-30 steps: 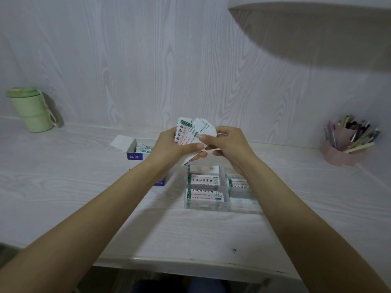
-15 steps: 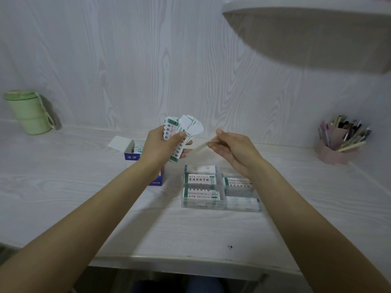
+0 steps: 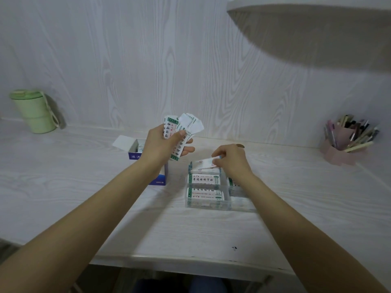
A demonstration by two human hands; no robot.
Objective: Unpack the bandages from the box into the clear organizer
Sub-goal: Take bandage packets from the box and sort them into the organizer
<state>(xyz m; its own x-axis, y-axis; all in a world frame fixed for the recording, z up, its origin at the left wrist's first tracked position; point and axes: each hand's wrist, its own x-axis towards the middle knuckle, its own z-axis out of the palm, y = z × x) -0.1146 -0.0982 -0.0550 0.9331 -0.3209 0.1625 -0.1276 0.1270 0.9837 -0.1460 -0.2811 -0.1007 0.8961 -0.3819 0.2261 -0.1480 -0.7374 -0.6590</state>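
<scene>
My left hand (image 3: pixel 164 145) grips a fanned stack of white, green-edged bandages (image 3: pixel 182 132) above the desk. Behind that hand stands the open blue and white box (image 3: pixel 135 150), flap up, with more bandages inside. My right hand (image 3: pixel 231 159) pinches a single bandage (image 3: pixel 204 162) and holds it low over the back left compartment of the clear organizer (image 3: pixel 208 205). Bandages lie in the organizer's left compartments; my right wrist partly hides its right side.
A green lidded cup (image 3: pixel 35 112) stands at the far left by the wall. A pink holder full of pens (image 3: pixel 347 144) sits at the far right. A shelf (image 3: pixel 306 9) overhangs the upper right. The desk's front edge (image 3: pixel 190 259) runs below my arms.
My right hand pulled one bandage from the stack in my left hand, then carried it down and to the right onto the organizer. My left hand stayed raised with the stack.
</scene>
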